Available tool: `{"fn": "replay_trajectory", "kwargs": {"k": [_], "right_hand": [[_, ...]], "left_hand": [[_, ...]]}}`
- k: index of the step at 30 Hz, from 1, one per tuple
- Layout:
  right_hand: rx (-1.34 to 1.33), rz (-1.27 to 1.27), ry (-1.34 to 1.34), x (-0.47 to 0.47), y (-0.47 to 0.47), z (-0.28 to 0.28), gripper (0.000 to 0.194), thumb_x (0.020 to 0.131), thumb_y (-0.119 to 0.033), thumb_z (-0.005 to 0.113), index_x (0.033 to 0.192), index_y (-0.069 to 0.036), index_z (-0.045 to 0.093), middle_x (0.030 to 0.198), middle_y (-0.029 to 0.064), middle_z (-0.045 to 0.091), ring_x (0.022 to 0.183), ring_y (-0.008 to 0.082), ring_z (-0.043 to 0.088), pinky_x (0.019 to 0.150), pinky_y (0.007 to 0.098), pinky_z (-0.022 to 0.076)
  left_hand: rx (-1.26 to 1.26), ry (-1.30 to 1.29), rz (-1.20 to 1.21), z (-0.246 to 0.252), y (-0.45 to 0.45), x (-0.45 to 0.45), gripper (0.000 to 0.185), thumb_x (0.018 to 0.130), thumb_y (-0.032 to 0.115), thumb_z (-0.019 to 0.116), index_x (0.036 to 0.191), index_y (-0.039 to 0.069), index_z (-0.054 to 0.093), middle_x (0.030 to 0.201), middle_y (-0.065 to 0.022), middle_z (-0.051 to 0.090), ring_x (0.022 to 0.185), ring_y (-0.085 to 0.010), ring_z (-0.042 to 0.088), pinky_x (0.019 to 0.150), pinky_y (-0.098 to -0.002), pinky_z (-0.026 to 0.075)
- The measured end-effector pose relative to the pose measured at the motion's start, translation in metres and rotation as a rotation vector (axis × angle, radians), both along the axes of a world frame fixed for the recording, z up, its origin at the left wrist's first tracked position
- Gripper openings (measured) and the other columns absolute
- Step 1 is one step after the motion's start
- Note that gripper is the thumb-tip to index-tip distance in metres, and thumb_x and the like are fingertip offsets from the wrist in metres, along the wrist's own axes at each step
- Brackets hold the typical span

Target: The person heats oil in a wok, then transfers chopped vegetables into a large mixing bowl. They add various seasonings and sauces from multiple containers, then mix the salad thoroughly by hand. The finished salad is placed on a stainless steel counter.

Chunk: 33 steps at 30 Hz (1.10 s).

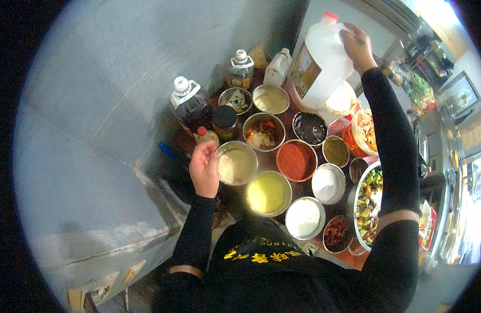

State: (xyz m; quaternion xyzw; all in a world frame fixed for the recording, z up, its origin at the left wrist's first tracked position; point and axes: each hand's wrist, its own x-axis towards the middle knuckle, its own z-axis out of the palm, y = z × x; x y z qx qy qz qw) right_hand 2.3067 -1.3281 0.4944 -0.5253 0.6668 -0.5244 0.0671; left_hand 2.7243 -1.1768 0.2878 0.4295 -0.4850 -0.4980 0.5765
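My right hand (pixel 358 47) grips the handle area of a large translucent plastic jug (pixel 322 62) with a red cap, at the upper right. With fingers curled, my left hand (pixel 204 168) is beside a round metal container of pale powder (pixel 237 162); whether it touches the rim or holds anything cannot be told. Just beyond it is a small red-capped bottle (pixel 202 133). Between my hands stand containers of red powder (pixel 296 160), yellow liquid (pixel 269 193), dark sauce (pixel 310 128) and white granules (pixel 328 184).
Dark bottles with white caps (pixel 189 101) and a white jug (pixel 278 67) stand near the grey wall (pixel 107 98). A black-lidded jar (pixel 224 123) is left of centre. At the right are a large bowl of chopped vegetables (pixel 369 207) and a red tub of food (pixel 359 135).
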Motion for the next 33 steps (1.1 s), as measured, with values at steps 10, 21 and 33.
{"fn": "replay_trajectory", "kwargs": {"k": [10, 21, 33], "right_hand": [[-0.058, -0.366, 0.317, -0.038, -0.131, -0.083, 0.043, 0.084, -0.023, 0.052, 0.123, -0.007, 0.058, 0.113, 0.0227, 0.063, 0.105, 0.0345, 0.061, 0.089, 0.0392, 0.0476], [-0.027, -0.446, 0.403, -0.062, -0.162, -0.180, 0.036, 0.088, -0.020, 0.051, 0.123, -0.013, 0.055, 0.094, 0.0195, 0.068, 0.087, 0.0386, 0.065, 0.076, 0.0465, 0.0512], [0.074, -0.319, 0.338, -0.042, -0.145, -0.234, 0.043, 0.088, -0.021, 0.052, 0.129, -0.006, 0.049, 0.101, 0.0234, 0.065, 0.097, 0.0407, 0.060, 0.084, 0.0472, 0.0475]], "left_hand": [[0.057, -0.020, -0.076, -0.023, 0.002, 0.009, 0.030, 0.083, -0.009, 0.049, 0.112, 0.000, 0.054, 0.110, -0.0062, 0.055, 0.100, -0.0147, 0.053, 0.093, -0.0287, 0.041], [0.099, -0.141, -0.119, -0.034, -0.008, 0.005, 0.028, 0.083, -0.006, 0.053, 0.110, 0.001, 0.056, 0.107, -0.0042, 0.054, 0.094, -0.0123, 0.050, 0.088, -0.0261, 0.040], [0.114, -0.147, -0.138, -0.048, -0.018, 0.003, 0.029, 0.080, -0.010, 0.054, 0.108, -0.002, 0.057, 0.112, -0.0068, 0.054, 0.097, -0.0131, 0.053, 0.088, -0.0264, 0.043]]}}
